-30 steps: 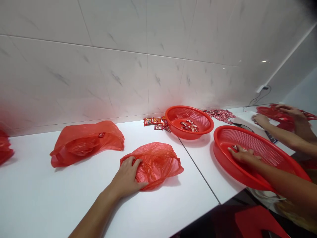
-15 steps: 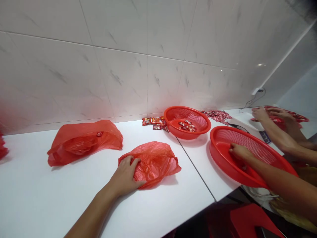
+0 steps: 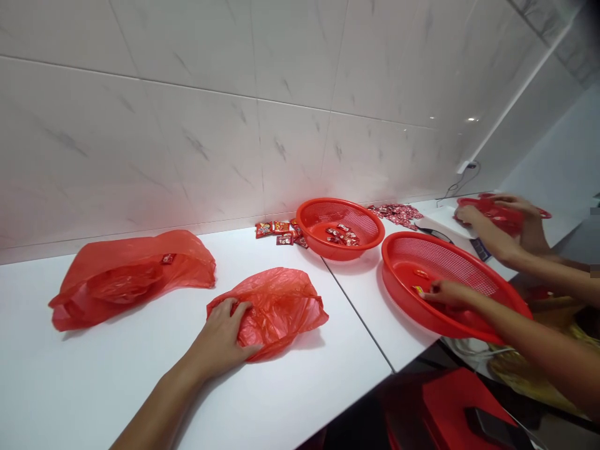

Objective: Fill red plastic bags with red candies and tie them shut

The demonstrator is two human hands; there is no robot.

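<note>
- Currently my left hand (image 3: 220,337) grips a crumpled red plastic bag (image 3: 281,312), bottom centre
- my right hand (image 3: 450,294) lies beside a red sachet (image 3: 418,290) in the red mesh basket (image 3: 435,245), right; whether it's gripping, I can't tell

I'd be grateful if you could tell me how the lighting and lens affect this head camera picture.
In the head view, the wide lens bows the lines of the glossy wall tiles, a small glare spot shines at upper right, a red glow tints the tiles low down, a soft shadow lies beneath the red plastic bag, and the left hand looks fairly sharp.
</note>
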